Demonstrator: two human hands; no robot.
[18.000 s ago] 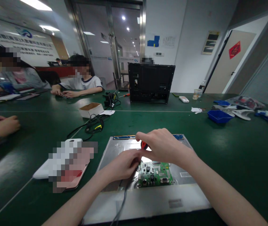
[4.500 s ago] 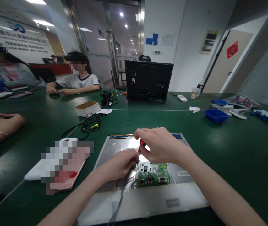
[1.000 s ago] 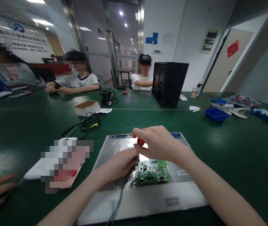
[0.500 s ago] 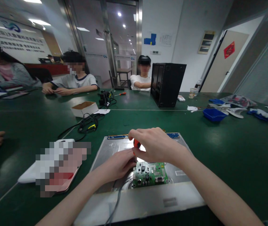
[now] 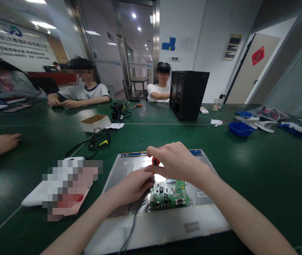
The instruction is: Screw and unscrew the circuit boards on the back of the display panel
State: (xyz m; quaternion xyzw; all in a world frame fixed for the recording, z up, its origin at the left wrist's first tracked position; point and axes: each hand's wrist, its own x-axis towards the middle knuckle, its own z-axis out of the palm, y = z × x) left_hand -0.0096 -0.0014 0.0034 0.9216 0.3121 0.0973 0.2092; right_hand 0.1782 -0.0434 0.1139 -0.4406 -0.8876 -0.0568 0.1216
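A flat metal display panel (image 5: 113,177) lies before me with a green circuit board (image 5: 170,197) on its back. My right hand (image 5: 173,159) is closed around the orange and black handle of a screwdriver (image 5: 155,161), held upright above the board's upper left corner. Close against its lower part, my left hand (image 5: 138,182) has its fingers pinched together at that corner. Whatever those fingertips hold is hidden, as is the screwdriver's tip. A grey cable (image 5: 132,226) runs from the board's left side towards me. Along the panel's far edge sits a narrow blue circuit strip (image 5: 133,154).
Left of the panel lie a white object (image 5: 34,194) and a pink phone-like object (image 5: 71,202), both partly blurred. Beyond are black cables (image 5: 97,140), a small box (image 5: 95,124), a black computer case (image 5: 189,95) and a blue tray (image 5: 241,129). Another person's hand (image 5: 3,145) rests at left.
The other person's hand at the left has slid further into view, to the right and up. My right hand has shifted very slightly over the screwdriver; my left hand stays at the board's corner.
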